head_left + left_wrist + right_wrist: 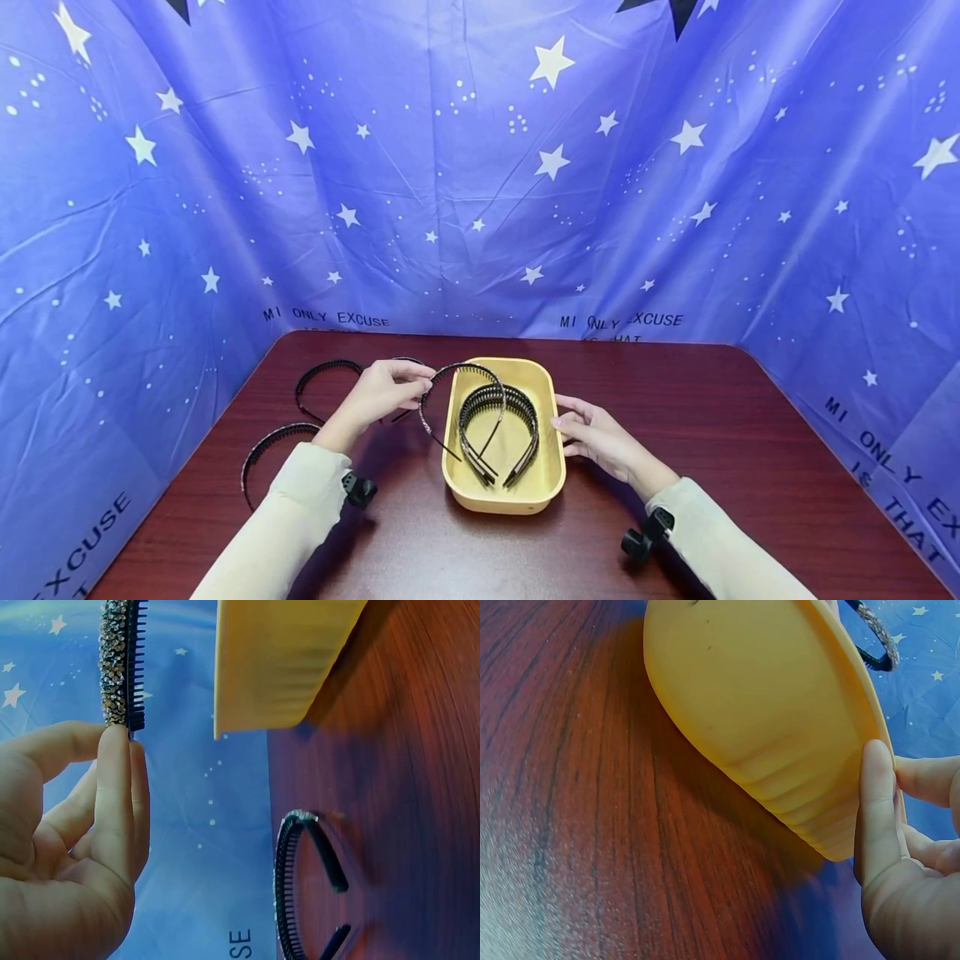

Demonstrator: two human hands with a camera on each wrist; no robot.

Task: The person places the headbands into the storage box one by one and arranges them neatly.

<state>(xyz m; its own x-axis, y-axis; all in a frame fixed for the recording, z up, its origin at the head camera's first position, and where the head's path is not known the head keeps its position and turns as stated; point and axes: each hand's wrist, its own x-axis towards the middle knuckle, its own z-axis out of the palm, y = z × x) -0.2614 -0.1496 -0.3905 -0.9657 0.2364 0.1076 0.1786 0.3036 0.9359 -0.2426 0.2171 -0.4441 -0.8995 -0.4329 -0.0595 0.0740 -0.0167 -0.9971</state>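
Observation:
My left hand (386, 389) pinches one end of a thin dark headband (112, 660), toothed inside and covered with glittery stones outside. This headband is held upright over the left side of a yellow plastic bin (502, 503). Inside the bin lies a stack of black toothed headbands (533, 421), their ends pointing toward me. My right hand (606, 440) grips the bin's right rim, with the thumb (877, 787) against the outer wall in the right wrist view.
On the dark red wood table (675, 400), left of the bin, lie more headbands: one at the back (330, 365), one nearer (272, 437), and one partly behind my left hand. A blue curtain with white stars (480, 167) hangs behind and along both sides.

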